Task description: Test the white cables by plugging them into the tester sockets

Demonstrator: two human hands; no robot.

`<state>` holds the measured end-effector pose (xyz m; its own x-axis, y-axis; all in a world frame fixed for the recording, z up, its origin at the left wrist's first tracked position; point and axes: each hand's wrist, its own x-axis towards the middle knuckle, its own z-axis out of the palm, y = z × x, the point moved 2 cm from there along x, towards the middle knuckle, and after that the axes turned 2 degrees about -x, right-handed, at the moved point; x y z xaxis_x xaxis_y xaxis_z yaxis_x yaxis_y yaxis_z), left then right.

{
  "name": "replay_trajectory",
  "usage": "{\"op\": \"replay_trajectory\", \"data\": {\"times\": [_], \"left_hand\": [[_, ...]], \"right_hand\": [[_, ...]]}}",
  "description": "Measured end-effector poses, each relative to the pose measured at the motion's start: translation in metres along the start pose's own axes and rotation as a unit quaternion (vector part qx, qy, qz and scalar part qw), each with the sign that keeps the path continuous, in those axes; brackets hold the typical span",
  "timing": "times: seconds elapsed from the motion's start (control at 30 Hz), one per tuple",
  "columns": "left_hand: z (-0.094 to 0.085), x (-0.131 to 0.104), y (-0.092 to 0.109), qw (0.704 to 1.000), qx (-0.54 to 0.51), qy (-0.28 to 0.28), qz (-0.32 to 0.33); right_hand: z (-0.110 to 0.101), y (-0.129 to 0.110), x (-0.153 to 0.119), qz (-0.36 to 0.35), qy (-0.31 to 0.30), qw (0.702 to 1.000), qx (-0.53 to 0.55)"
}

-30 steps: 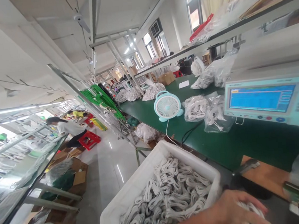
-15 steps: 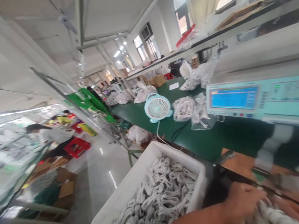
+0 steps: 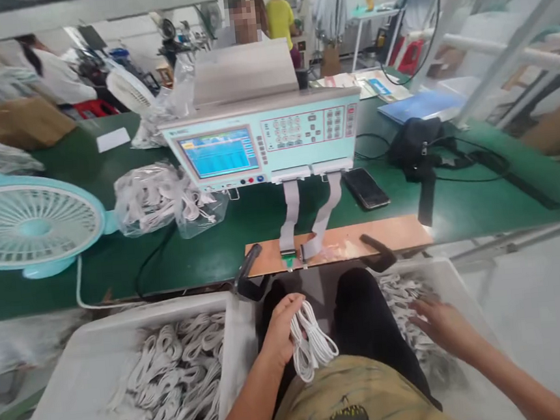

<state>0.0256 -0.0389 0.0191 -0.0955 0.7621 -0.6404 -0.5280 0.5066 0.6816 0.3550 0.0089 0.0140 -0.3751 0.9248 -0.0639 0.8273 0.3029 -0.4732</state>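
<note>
Two hands work low in the head view. The left hand (image 3: pixel 281 331) is clenched round a cable bundle (image 3: pixel 310 344) over the lap, at 6 o'clock from the tester (image 3: pixel 261 140). The right hand (image 3: pixel 442 326) lies spread and released on the coils in the right bin (image 3: pixel 464 298), at 3 o'clock from the bundle. At 9 o'clock the left bin (image 3: pixel 69 379) holds more coils. On the table (image 3: pixel 205 252) a board (image 3: pixel 342 244) takes two ribbon leads from the tester, with a fan (image 3: pixel 29 222) at 9 o'clock and a phone (image 3: pixel 366 188) at 3 o'clock. I judge the bundle light, limp and prone to uncoil; grip it across the gathered loops, not one strand
</note>
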Motion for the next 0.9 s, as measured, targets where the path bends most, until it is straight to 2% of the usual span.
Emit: {"op": "replay_trajectory", "data": {"times": [0.03, 0.1, 0.2, 0.3, 0.37, 0.43, 0.53, 0.6, 0.73, 0.9], "left_hand": [[0.006, 0.003, -0.001, 0.999, 0.036, -0.011, 0.002], [0.020, 0.011, -0.005, 0.992, 0.112, -0.053, -0.001], [0.040, 0.022, -0.018, 0.977, 0.185, -0.106, -0.022], [0.052, 0.030, -0.040, 0.956, 0.252, -0.144, -0.042], [0.053, 0.033, -0.053, 0.943, 0.286, -0.161, -0.056], [0.049, 0.031, -0.059, 0.937, 0.305, -0.167, -0.047], [0.033, 0.016, -0.052, 0.938, 0.313, -0.150, -0.002], [0.018, 0.000, -0.044, 0.939, 0.310, -0.151, 0.000], [-0.003, -0.026, -0.040, 0.942, 0.270, -0.196, -0.037], [-0.006, -0.018, -0.040, 0.970, 0.213, -0.107, -0.053]], "right_hand": [[0.002, -0.015, -0.001, -0.031, -0.036, 0.998, 0.037], [0.005, -0.061, 0.003, -0.121, -0.074, 0.984, 0.107], [0.009, -0.130, 0.014, -0.277, -0.081, 0.950, 0.116], [0.018, -0.165, 0.018, -0.385, -0.155, 0.905, 0.087], [0.024, -0.167, 0.019, -0.411, -0.200, 0.887, 0.071], [0.029, -0.160, 0.019, -0.403, -0.235, 0.881, 0.085], [0.035, -0.144, 0.019, -0.352, -0.258, 0.885, 0.159], [0.040, -0.134, 0.016, -0.307, -0.252, 0.895, 0.206], [0.051, -0.127, 0.011, -0.237, -0.220, 0.915, 0.239], [0.057, -0.142, 0.024, -0.194, -0.172, 0.940, 0.221]]}}
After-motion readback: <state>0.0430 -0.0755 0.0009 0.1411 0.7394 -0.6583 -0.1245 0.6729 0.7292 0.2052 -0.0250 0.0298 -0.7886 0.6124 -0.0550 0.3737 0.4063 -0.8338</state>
